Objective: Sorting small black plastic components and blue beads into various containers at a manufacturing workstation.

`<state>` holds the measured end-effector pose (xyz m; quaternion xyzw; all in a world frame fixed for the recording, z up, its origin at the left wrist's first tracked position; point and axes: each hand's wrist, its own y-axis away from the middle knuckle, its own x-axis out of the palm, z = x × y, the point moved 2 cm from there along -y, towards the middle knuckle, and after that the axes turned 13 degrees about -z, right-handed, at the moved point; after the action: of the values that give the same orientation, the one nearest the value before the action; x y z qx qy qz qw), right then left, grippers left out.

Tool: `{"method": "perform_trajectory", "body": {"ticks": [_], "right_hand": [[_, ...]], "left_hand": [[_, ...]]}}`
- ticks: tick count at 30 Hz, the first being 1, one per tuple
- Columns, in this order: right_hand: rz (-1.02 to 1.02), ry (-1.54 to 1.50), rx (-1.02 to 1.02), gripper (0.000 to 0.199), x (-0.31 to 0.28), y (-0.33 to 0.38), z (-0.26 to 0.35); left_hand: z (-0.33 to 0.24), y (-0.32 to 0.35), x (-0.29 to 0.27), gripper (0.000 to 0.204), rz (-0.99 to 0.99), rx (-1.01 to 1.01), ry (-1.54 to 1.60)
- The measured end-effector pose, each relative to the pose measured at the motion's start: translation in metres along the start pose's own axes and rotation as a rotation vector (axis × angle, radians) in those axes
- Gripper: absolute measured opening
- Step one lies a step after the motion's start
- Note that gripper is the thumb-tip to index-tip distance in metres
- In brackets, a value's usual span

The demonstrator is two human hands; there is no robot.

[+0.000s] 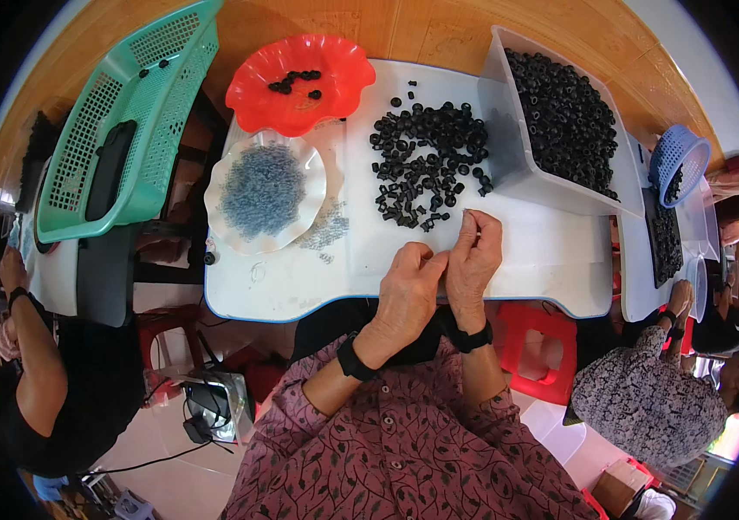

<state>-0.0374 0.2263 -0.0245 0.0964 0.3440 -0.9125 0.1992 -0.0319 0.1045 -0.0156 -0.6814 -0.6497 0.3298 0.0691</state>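
The left hand (408, 293) and right hand (474, 267) curl with pinched fingertips, whatever they grip too hidden to tell, while just beyond them lie small black pieces (443, 131), probably light, rubbery and best pinched by their sides.

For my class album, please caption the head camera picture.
Left hand and right hand close together near loose black parts on a white table.
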Motion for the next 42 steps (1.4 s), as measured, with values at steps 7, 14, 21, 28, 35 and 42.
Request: {"method": "perform_trajectory", "body": {"ticks": [7,14,21,28,35,42], "right_hand": [[0.0,-0.199,0.143,0.013,-0.001,0.008,0.0],[0.118,-0.522,0.491,0.011,-0.02,0.019,0.019],[0.287,-0.603,0.548,0.01,-0.041,0.029,0.051],[0.303,-0.557,0.297,0.01,-0.043,0.031,0.06],[0.335,-0.568,0.379,0.009,-0.052,0.029,0.078],[0.408,-0.406,0.055,0.009,-0.054,0.029,0.095]], "left_hand": [[-0.002,0.003,0.002,0.033,0.0,0.057,-0.045],[0.005,0.003,-0.013,0.024,0.037,-0.329,0.356],[-0.001,0.002,-0.031,0.024,0.09,-0.691,0.863],[0.005,0.008,-0.043,0.025,0.084,-0.664,0.881],[0.006,0.009,-0.056,0.026,0.035,-0.874,1.263],[0.011,0.012,-0.065,0.025,0.028,-0.94,1.379]]}}
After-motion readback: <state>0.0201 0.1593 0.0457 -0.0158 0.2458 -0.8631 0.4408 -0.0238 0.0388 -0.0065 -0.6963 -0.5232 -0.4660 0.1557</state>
